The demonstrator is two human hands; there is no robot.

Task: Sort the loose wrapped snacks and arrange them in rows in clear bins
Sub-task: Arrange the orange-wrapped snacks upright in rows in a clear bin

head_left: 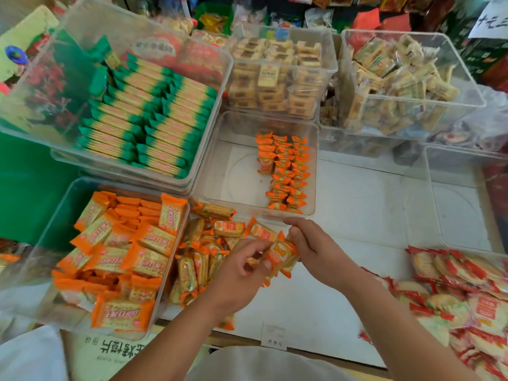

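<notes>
A pile of loose orange-wrapped snacks (203, 257) lies on the white surface in front of me. My left hand (242, 273) and my right hand (313, 248) together hold a small stack of these orange snacks (280, 255) just right of the pile. Behind them stands a clear bin (233, 171) with rows of the same orange snacks (286, 171) lined up along its right side; its left half is bare.
A clear bin of larger orange cracker packs (123, 251) sits at the left. Green-wrapped packs (148, 116) fill a bin behind it. Two bins of beige biscuits (277, 75) stand at the back. Red-wrapped rice crackers (456, 292) lie at the right, by an empty clear bin (464, 193).
</notes>
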